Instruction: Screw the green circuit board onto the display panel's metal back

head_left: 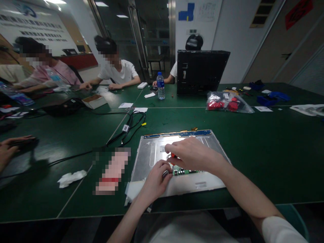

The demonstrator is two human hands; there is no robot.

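Note:
A flat silver metal panel (144, 158) lies on the green table before me, with a blue strip (187, 133) along its far edge. On its near half sits a green circuit board (186, 171), partly covered by my hands. My right hand (191, 153) is closed around a small red-orange tool (173, 156), held above the board's left end. My left hand (159, 177) rests at the board's left end, its fingers curled together beside the tool's tip; what they hold, if anything, is hidden.
Black cables (118, 136) run left of the panel, near crumpled tissue (72, 178). Farther back stand a water bottle (160, 86), a black monitor-like box (202, 72) and a plastic bag with red items (227, 102). Several people sit around the table.

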